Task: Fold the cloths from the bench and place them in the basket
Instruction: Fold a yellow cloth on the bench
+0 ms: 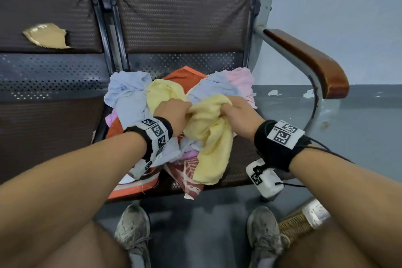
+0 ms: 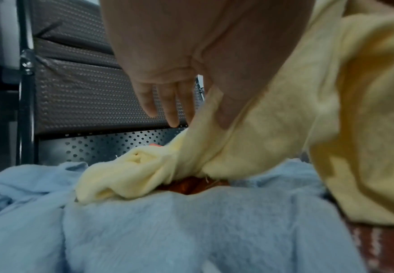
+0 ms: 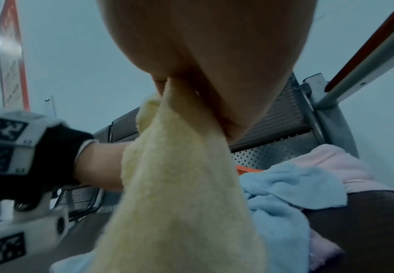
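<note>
Both my hands hold one yellow cloth [image 1: 208, 137] just above a heap of cloths on the bench seat [image 1: 245, 165]. My left hand [image 1: 185, 109] grips its bunched top from the left, and my right hand [image 1: 226, 109] grips it from the right. The cloth's tail hangs toward the seat's front edge. In the left wrist view my left hand [image 2: 200, 103] pinches the yellow cloth [image 2: 273, 120] with the thumb. In the right wrist view my right hand [image 3: 165, 83] clamps the yellow cloth [image 3: 179, 184]. A woven basket [image 1: 293, 224] stands on the floor at the lower right.
The heap holds a light blue cloth [image 1: 126, 93], a second yellow cloth [image 1: 163, 91], an orange cloth [image 1: 185, 76], a pink cloth [image 1: 239, 78] and a patterned red one [image 1: 189, 176]. A wooden armrest [image 1: 309, 59] borders the seat on the right. My shoes [image 1: 132, 228] stand below the bench.
</note>
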Demonstrator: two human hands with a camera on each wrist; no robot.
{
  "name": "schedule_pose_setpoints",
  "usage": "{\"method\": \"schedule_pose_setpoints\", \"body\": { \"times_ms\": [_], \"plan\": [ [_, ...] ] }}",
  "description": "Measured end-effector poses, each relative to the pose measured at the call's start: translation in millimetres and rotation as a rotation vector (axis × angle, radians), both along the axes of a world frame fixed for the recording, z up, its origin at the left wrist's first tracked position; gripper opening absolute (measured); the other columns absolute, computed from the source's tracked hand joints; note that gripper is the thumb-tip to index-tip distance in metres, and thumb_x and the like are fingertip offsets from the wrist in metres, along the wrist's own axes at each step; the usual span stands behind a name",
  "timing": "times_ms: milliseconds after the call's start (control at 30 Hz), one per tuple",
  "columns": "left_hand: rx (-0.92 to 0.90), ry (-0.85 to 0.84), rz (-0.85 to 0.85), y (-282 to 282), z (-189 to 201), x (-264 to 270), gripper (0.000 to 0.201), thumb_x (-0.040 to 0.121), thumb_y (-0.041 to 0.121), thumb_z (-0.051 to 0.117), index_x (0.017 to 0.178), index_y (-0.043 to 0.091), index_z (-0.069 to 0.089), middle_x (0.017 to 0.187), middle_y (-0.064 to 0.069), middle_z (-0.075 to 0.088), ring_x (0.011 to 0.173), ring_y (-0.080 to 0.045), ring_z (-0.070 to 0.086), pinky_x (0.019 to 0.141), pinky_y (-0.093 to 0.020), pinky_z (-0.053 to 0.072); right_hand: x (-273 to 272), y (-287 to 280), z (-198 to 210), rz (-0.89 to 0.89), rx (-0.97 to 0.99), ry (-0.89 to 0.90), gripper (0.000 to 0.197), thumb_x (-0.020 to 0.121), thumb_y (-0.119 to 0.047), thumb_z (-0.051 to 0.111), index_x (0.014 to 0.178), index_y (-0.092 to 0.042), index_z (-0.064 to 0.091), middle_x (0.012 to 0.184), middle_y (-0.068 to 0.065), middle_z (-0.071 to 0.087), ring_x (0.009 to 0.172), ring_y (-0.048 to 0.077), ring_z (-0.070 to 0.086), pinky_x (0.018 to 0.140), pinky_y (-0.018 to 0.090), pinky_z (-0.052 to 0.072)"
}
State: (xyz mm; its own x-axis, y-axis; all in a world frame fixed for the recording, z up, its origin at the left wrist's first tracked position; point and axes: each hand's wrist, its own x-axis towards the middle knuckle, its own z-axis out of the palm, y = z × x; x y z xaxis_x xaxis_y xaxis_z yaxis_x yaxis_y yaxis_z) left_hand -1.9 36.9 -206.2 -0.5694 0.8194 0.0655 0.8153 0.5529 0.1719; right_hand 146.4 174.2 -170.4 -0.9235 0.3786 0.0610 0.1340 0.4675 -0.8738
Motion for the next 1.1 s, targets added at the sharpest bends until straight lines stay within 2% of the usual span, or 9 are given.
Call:
{"method": "schedule_pose_setpoints", "body": {
  "times_ms": [167,300,467,567,733,867,967,1033,1100],
  "plan": [
    [0.481,-0.206,0.083,4,16,4,0.032,0.101,0.035,0.047,0.077,0.014,0.048,0.068,-0.003,0.055,0.068,-0.026,0.051,0.062,-0.038,0.038,17,40,3,-0.358,0.238,-0.035,0.025,0.079,-0.002,0.043,0.070,-0.020,0.056,0.074,-0.001,0.059,0.078,0.027,0.057,0.070,0.033,0.044],
    [0.669,-0.273,-0.077,11,34,26,0.031,0.102,0.027,0.047,0.072,0.020,0.049,0.066,0.003,0.054,0.066,-0.020,0.048,0.063,-0.038,0.035,17,36,-1,-0.209,-0.036,-0.153,0.029,0.083,-0.015,0.067,0.111,-0.019,0.062,0.104,0.005,0.072,0.095,0.024,0.068,0.086,0.039,0.054],
    [0.630,-0.350,-0.114,14,32,31,0.021,0.101,0.033,0.051,0.116,0.025,0.063,0.091,-0.002,0.072,0.078,-0.015,0.061,0.076,-0.029,0.047,3,14,-1,-0.091,0.149,-0.030,0.016,0.094,-0.019,0.060,0.107,-0.017,0.069,0.093,0.004,0.070,0.080,0.014,0.060,0.076,0.034,0.049],
    [0.568,-0.483,-0.084,7,27,19,0.037,0.083,0.051,0.072,0.100,0.026,0.051,0.060,0.004,0.054,0.051,-0.008,0.042,0.049,-0.019,0.031,2,29,5,-0.255,0.177,0.053,0.035,0.096,-0.006,0.044,0.116,-0.017,0.071,0.111,-0.001,0.070,0.104,0.015,0.062,0.089,0.023,0.046],
    [0.148,-0.199,-0.089,-6,4,-5,0.014,0.096,0.035,0.058,0.092,0.021,0.055,0.075,0.009,0.052,0.082,-0.024,0.056,0.064,-0.031,0.031,12,47,10,-0.370,0.259,0.086,0.041,0.096,-0.011,0.043,0.127,-0.023,0.066,0.132,0.001,0.064,0.125,0.021,0.055,0.105,0.027,0.040],
    [0.314,-0.240,0.021,-10,1,-11,0.021,0.103,0.024,0.041,0.112,0.018,0.059,0.094,-0.001,0.065,0.089,-0.027,0.059,0.070,-0.034,0.040,19,56,9,-0.367,0.395,-0.006,0.030,0.095,-0.023,0.047,0.113,-0.032,0.069,0.111,-0.001,0.071,0.107,0.026,0.062,0.093,0.037,0.049],
    [0.596,-0.281,0.193,-2,18,-12,0.021,0.099,0.041,0.049,0.087,0.024,0.048,0.075,0.008,0.056,0.074,-0.019,0.055,0.060,-0.032,0.033,19,58,7,-0.325,0.434,-0.098,0.034,0.096,-0.034,0.049,0.064,-0.023,0.048,0.066,-0.004,0.054,0.074,0.028,0.056,0.064,0.035,0.041],
    [0.704,-0.321,0.287,4,32,-12,0.036,0.089,0.054,0.059,0.074,0.026,0.042,0.067,0.010,0.052,0.065,-0.009,0.050,0.053,-0.028,0.032,19,55,9,-0.328,0.402,-0.054,0.047,0.098,-0.043,0.048,0.058,-0.021,0.033,0.056,-0.005,0.040,0.060,0.021,0.043,0.056,0.033,0.031],
    [0.688,-0.288,0.286,8,38,-10,0.033,0.083,0.046,0.065,0.069,0.025,0.044,0.066,0.009,0.053,0.066,-0.011,0.051,0.053,-0.028,0.033,19,52,12,-0.321,0.400,0.028,0.049,0.100,-0.043,0.046,0.059,-0.020,0.032,0.056,-0.005,0.036,0.057,0.017,0.037,0.054,0.033,0.028]
  ]
}}
